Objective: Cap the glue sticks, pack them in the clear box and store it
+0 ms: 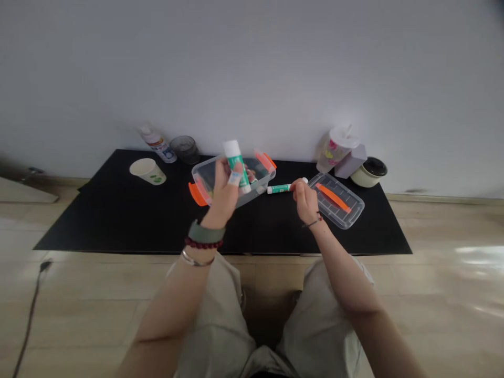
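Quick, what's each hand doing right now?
Left hand: closed, holding a fat white-and-green plastic glue stick.
Right hand: closed, pinching a slim white-and-green plastic glue stick.

**Wrist gear, beige pants**

L wrist [212, 218]: wide sage-green band [206, 231], dark-red bead bracelet [203, 243], thin silver bangle [197, 258]. R wrist [309, 214]: thin dark cord bracelet [313, 223] w/ small beads. Loose beige pants [214, 320] on both legs, fabric creased at knees.
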Demonstrator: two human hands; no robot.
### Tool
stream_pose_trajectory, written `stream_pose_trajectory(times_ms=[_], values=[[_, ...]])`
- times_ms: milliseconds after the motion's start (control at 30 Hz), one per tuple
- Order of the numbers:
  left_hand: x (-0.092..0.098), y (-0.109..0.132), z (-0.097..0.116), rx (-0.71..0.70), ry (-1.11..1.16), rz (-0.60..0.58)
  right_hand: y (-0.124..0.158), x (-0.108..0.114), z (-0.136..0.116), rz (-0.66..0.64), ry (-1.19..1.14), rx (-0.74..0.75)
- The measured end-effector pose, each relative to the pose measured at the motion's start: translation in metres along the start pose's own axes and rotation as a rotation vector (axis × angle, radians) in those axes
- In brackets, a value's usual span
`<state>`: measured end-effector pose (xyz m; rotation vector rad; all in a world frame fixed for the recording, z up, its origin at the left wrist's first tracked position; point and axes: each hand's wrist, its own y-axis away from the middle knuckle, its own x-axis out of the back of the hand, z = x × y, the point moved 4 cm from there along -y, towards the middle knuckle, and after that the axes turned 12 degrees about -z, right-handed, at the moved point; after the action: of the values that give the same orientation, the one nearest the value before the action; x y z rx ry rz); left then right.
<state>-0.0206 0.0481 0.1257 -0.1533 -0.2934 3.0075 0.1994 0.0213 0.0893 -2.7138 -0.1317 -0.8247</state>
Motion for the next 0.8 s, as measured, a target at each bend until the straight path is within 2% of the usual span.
stream_pose_trajectory(times_ms=[133, 233, 300, 400, 633, 800], values=[[0.034, -0.054, -0.004, 0.158, -0.53, 0.047, 0.0, 0.002, -0.003, -0.043, 0.072, 0.0], [0.043, -0.079, -0.022, 0.294, -0.885, -0.081, -0.001, 0.004, -0.006, -0.068, 0.154, -0.006], [0.042, -0.088, -0.038, 0.398, -1.012, -0.207, -0.001, 0.005, -0.008, -0.075, 0.193, -0.006], [0.04, -0.093, -0.061, 0.551, -1.116, -0.32, -0.001, 0.005, -0.009, -0.091, 0.221, -0.013], [0.042, -0.102, -0.1, 0.801, -1.188, -0.395, -0.003, 0.002, -0.008, -0.143, 0.29, -0.02], [0.044, -0.103, -0.113, 0.895, -1.221, -0.437, -0.004, 0.002, -0.007, -0.158, 0.331, -0.019]])
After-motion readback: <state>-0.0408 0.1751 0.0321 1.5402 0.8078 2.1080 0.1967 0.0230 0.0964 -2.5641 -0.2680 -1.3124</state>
